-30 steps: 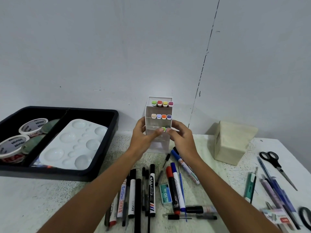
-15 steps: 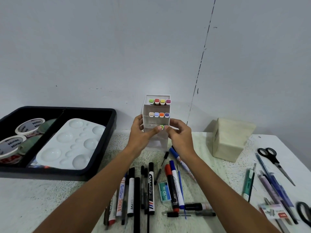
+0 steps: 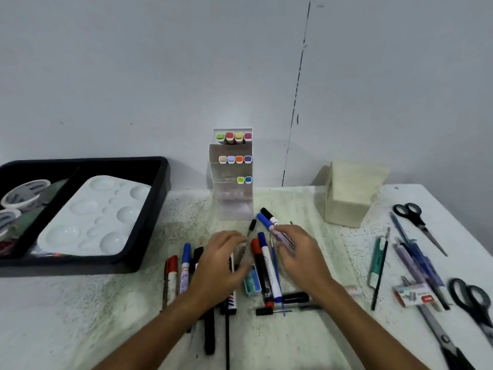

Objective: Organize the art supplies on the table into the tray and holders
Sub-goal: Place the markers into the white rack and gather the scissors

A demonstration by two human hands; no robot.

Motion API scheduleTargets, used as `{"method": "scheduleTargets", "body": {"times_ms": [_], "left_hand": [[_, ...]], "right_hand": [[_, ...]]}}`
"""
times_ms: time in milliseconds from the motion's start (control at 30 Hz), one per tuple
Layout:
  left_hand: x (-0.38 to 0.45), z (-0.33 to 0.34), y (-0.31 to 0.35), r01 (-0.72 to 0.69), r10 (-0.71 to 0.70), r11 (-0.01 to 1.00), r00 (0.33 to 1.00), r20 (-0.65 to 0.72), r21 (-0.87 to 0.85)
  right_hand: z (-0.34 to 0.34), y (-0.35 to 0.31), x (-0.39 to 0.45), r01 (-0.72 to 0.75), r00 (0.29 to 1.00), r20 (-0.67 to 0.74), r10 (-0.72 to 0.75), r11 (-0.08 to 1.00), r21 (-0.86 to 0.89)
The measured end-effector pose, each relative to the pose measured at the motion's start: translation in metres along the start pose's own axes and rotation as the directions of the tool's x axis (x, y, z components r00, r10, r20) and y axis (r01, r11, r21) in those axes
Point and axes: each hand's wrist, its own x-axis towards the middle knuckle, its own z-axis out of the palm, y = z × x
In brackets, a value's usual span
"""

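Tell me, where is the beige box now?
In the head view, the beige box stands at the right rear of the table, against the wall, right of the clear marker holder.

Clear plastic holder (glossy)

Even, fairly bright light is falling from above, casting only soft shadows behind the beige box and the clear holder on the far wall. Both hands are smearing with motion blur (the left hand most). Wide-angle distortion is bending the worktop edges, and the whole picture is looking slightly soft and grainy.
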Motion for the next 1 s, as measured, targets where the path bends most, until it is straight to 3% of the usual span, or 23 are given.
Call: {"method": "scheduleTargets", "body": {"times_ms": [167, 267, 333, 400, 467, 533, 633, 733, 1000], "left_hand": [[-0.019, 0.031, 0.017, -0.355, 0.289, 0.898, 0.921, 0.26, 0.259], [-0.02, 0.038, 0.016, -0.423, 0.286, 0.834, 0.88, 0.378, 0.355], [-0.017, 0.037, 0.011, -0.427, 0.273, 0.82, 0.877, 0.395, 0.382], [-0.014, 0.034, 0.007, -0.423, 0.251, 0.81, 0.876, 0.412, 0.406], [-0.012, 0.03, 0.006, -0.417, 0.234, 0.814, 0.872, 0.429, 0.404], [-0.012, 0.029, 0.005, -0.408, 0.226, 0.83, 0.869, 0.44, 0.379], [-0.012, 0.026, 0.007, -0.381, 0.195, 0.855, 0.865, 0.462, 0.353], [-0.011, 0.025, 0.012, -0.345, 0.164, 0.882, 0.864, 0.476, 0.321], [0.01, 0.057, 0.058, -0.475, 0.388, 0.867, 0.835, 0.391, 0.154]], "right_hand": [[-0.002, 0.022, -0.054, 0.13, 0.981, -0.074, -0.179, 0.894, -0.429], [0.001, 0.03, -0.063, 0.153, 0.976, -0.071, -0.207, 0.877, -0.455], [-0.001, 0.03, -0.056, 0.143, 0.976, -0.127, -0.179, 0.957, -0.25], [-0.006, 0.024, -0.047, 0.079, 0.978, -0.201, -0.053, 0.989, 0.124], [-0.015, 0.019, -0.041, -0.002, 0.965, -0.237, 0.11, 0.91, 0.414], [-0.025, 0.019, -0.039, -0.077, 0.942, -0.224, 0.249, 0.813, 0.577], [-0.038, 0.024, -0.043, -0.101, 0.921, -0.222, 0.319, 0.747, 0.658], [-0.052, 0.027, -0.049, -0.083, 0.918, -0.242, 0.315, 0.748, 0.658], [-0.088, 0.049, -0.068, -0.07, 0.889, -0.346, 0.301, 0.835, 0.545]]}}
